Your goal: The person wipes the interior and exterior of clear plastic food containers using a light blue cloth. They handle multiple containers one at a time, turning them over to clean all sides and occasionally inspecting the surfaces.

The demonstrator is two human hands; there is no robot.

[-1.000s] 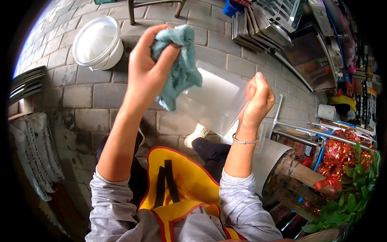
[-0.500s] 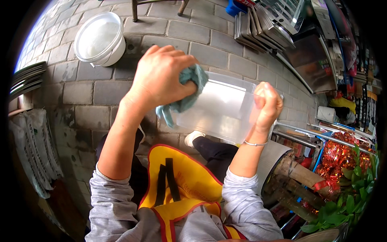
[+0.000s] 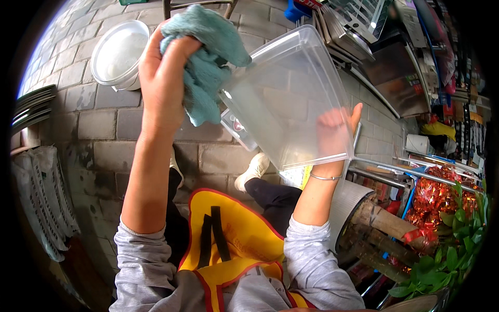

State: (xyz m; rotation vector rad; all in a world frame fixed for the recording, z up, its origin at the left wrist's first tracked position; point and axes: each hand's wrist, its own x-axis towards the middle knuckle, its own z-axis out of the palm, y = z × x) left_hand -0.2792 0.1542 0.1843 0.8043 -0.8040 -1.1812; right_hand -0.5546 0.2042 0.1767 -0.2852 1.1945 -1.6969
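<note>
A crumpled teal cloth point(image 3: 208, 70) is in my left hand point(image 3: 163, 83), raised beside a clear plastic box point(image 3: 288, 99). The thumb presses the cloth and the other fingers are partly hidden behind it. The cloth hangs by the box's left side, and I cannot tell whether they touch. Tilted in the air, the box has its opening facing me. My right hand point(image 3: 338, 125) holds it from the lower right, the curled fingers showing through the plastic and the thumb pointing up past its edge. A white piece with a red mark sits at the box's lower left.
On the grey brick ground a white bucket point(image 3: 118, 54) stands at the upper left. A stool point(image 3: 200, 4) shows its legs at the top. Stacked panels point(image 3: 358, 49), a metal rail point(image 3: 384, 179), red tinsel point(image 3: 434, 195) and leafy plants point(image 3: 442, 260) line the right. Grey plastic packets point(image 3: 41, 200) lie left.
My left hand has lifted the cloth up and leftward, away from over the box. The box has been tipped up so its inside faces me, and my right hand is now behind it.
</note>
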